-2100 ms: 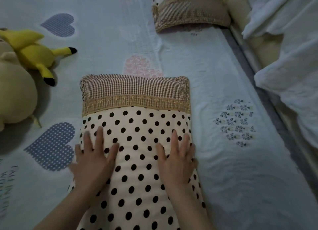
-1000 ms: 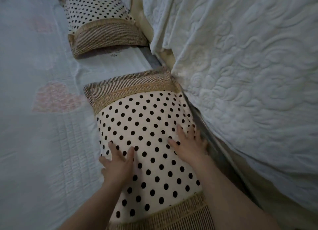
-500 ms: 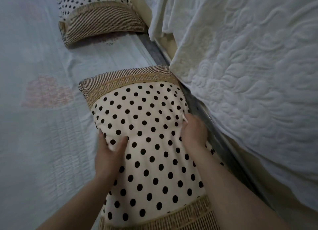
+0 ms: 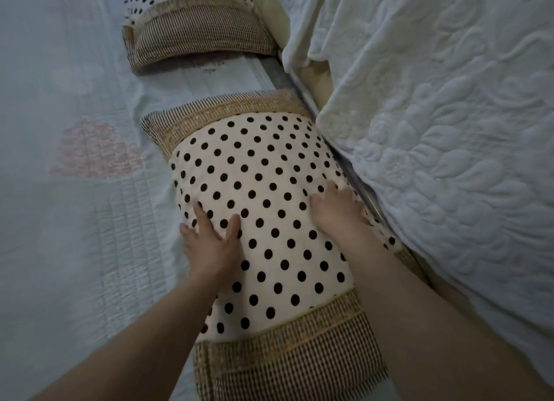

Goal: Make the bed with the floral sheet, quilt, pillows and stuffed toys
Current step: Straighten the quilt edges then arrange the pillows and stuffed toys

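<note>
The cream pillow with black polka dots and brown woven end bands point(image 4: 263, 172) lies lengthwise in the centre of the frame, running from the upper centre down to the lower centre. It rests on the pale blue quilted bed sheet point(image 4: 75, 250), which fills the left half of the frame and carries a faded pink heart print at centre left.

The left hand point(image 4: 209, 241) lies flat on the left part of the pillow's top face. Its fingers are straight and spread, pointing toward the top of the frame, and the outer fingers reach the pillow's left edge.

The right hand point(image 4: 335, 211) lies on the right part of the pillow, with its fingers extended and the fingertips at the pillow's right edge. It grasps nothing.

The pillow's right side lies just beside a grey strip point(image 4: 280, 74) along the edge of the bed. The white quilt with raised stitched patterns point(image 4: 449, 131) hangs bunched across the right side of the frame, touching the pillow's upper right corner.

A second polka-dot pillow with the same brown band point(image 4: 198, 32) lies at the top centre, apart from the first, with bare sheet between them.
</note>
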`<action>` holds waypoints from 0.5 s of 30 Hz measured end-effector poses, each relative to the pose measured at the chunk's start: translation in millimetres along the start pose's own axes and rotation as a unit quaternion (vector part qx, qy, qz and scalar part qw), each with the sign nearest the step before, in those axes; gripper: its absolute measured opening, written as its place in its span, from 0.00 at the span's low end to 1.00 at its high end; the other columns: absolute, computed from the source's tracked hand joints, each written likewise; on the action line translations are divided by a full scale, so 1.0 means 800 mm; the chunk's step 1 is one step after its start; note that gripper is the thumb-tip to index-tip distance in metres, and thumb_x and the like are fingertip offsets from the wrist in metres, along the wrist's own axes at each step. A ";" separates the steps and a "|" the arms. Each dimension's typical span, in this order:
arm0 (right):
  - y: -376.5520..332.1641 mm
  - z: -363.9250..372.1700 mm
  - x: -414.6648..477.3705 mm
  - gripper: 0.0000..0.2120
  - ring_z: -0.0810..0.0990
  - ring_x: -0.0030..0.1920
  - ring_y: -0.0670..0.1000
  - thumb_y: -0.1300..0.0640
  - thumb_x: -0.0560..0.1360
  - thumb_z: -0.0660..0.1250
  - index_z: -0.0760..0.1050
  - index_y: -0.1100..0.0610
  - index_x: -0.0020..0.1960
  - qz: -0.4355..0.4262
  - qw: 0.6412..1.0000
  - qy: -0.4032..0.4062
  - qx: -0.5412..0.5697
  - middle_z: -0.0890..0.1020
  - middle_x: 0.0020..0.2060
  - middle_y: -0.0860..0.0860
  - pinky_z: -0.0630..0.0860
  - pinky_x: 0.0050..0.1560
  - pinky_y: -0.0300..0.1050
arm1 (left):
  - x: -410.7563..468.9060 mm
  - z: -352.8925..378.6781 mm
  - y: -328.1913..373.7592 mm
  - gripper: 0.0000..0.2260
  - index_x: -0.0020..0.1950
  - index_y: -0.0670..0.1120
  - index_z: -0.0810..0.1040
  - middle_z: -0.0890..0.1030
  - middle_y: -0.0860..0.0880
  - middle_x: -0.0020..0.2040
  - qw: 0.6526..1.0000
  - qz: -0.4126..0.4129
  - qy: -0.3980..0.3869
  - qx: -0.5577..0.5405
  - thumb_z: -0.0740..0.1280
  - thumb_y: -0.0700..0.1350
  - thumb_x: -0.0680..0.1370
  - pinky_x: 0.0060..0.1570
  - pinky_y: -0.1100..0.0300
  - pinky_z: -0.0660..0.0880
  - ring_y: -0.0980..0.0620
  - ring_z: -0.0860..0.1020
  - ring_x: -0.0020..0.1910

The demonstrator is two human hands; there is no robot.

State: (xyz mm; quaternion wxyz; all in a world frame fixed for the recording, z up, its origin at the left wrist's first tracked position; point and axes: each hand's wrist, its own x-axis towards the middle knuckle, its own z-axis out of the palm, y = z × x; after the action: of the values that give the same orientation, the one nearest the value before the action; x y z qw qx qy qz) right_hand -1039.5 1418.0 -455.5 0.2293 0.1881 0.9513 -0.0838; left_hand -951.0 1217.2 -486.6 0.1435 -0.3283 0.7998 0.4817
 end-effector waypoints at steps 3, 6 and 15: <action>0.002 0.028 -0.042 0.31 0.40 0.77 0.61 0.34 0.80 0.40 0.40 0.44 0.79 -0.099 0.989 0.114 -0.006 0.41 0.79 0.53 0.44 0.71 0.70 | -0.010 0.002 -0.002 0.37 0.77 0.62 0.35 0.35 0.50 0.79 0.992 0.075 0.014 0.100 0.57 0.66 0.77 0.72 0.34 0.51 0.41 0.40 0.78; 0.005 0.068 -0.059 0.31 0.39 0.78 0.59 0.33 0.78 0.39 0.39 0.42 0.78 -0.138 0.984 0.104 -0.031 0.42 0.79 0.49 0.41 0.73 0.69 | -0.007 -0.002 -0.016 0.35 0.76 0.62 0.33 0.32 0.51 0.78 0.979 0.112 -0.031 0.167 0.53 0.66 0.78 0.72 0.35 0.51 0.41 0.38 0.78; -0.027 0.099 -0.090 0.31 0.35 0.77 0.58 0.34 0.79 0.38 0.35 0.43 0.78 -0.165 0.972 0.150 -0.070 0.38 0.79 0.49 0.39 0.74 0.67 | -0.001 -0.021 -0.043 0.31 0.77 0.61 0.34 0.30 0.51 0.77 0.891 0.282 -0.029 0.354 0.45 0.66 0.79 0.74 0.37 0.43 0.42 0.32 0.76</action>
State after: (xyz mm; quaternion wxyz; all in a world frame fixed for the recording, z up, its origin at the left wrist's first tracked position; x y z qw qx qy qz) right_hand -956.4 1355.8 -490.2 0.0799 0.0220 0.9963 -0.0246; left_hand -925.8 1192.0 -501.0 0.1311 -0.0020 0.9718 0.1961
